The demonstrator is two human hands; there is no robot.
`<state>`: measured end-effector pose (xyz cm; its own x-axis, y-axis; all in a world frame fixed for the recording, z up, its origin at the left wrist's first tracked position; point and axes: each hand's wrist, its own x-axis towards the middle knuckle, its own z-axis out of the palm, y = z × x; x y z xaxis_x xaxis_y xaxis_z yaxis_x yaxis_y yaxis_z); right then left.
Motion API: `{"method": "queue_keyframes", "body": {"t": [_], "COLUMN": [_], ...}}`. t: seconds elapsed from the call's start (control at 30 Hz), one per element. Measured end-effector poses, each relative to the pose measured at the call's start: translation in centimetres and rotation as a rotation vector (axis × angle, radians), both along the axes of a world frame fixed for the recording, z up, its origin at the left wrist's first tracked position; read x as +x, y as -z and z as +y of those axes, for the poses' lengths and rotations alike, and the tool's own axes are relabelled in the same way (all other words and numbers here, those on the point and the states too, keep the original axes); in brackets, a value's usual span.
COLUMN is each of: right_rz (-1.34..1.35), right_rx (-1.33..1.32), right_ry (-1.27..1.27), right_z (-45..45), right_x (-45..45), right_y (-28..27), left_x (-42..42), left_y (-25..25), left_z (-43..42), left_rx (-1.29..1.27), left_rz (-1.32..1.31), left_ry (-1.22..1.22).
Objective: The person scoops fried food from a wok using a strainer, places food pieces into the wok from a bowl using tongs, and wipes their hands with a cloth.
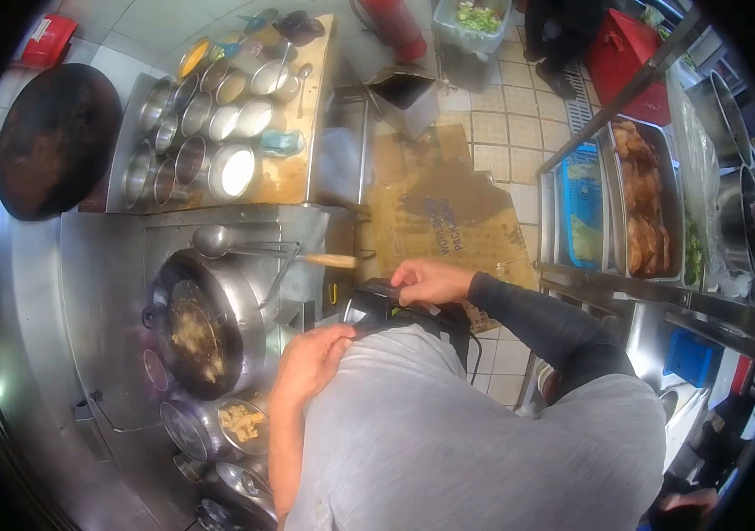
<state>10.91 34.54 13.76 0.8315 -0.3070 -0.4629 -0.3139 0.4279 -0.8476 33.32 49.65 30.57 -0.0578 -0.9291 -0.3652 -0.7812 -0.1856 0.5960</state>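
In the head view, a black pouch-like item (384, 290) sits at my waist, just past the hem of a grey shirt (395, 347). My right hand (433, 283), at the end of a black sleeve, has its fingers bent and pinched at the item's top edge. My left hand (310, 361) is closed at the item's near left side, beside the shirt hem; what its fingertips grip is hidden. To the left, a wok (165, 283) holds oil with browned food bits. A ladle (213, 241) and a wooden-handled tool (329, 260) lie across its far right rim.
Metal pots (192, 159) crowd a wooden counter (320, 106). A bowl of yellow pieces (243, 423) stands near the wok. Flattened cardboard (395, 243) covers floor tiles. On the right, a rack holds a tray of browned meat (647, 212) and a blue basket (583, 173).
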Motion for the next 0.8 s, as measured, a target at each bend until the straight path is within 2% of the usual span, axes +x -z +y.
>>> {"method": "queue_keyframes", "body": {"t": [0.4,0.47,0.57,0.63,0.7,0.8], "right_rz": [-0.013,-0.035,0.023,-0.01,-0.086,-0.056], "right_rx": [0.025,0.035,-0.244,-0.268,-0.325,-0.397], "right_ry": [-0.059,-0.078,-0.223,-0.203,-0.16,-0.099], "right_z": [-0.2,-0.4,-0.3,0.1,0.6,1.6], "right_x": [-0.2,-0.7,-1.3,-1.4,-1.2,-1.0], "right_y": [-2.2,-2.9,-3.4,-2.9,-2.4,-1.8], "left_x": [0.0,0.3,0.8,0.9,-0.2,-1.9], "left_y": [-0.6,0.1,1.5,2.2,2.4,2.0], "left_z": [0.2,0.6,0.4,-0.3,-1.4,-3.7], "left_rx": [0.07,-0.015,-0.117,-0.238,-0.177,-0.055], "left_rz": [-0.031,-0.029,-0.011,0.021,-0.002,-0.045], "left_ry": [-0.042,-0.016,0.036,0.112,0.116,0.139]}}
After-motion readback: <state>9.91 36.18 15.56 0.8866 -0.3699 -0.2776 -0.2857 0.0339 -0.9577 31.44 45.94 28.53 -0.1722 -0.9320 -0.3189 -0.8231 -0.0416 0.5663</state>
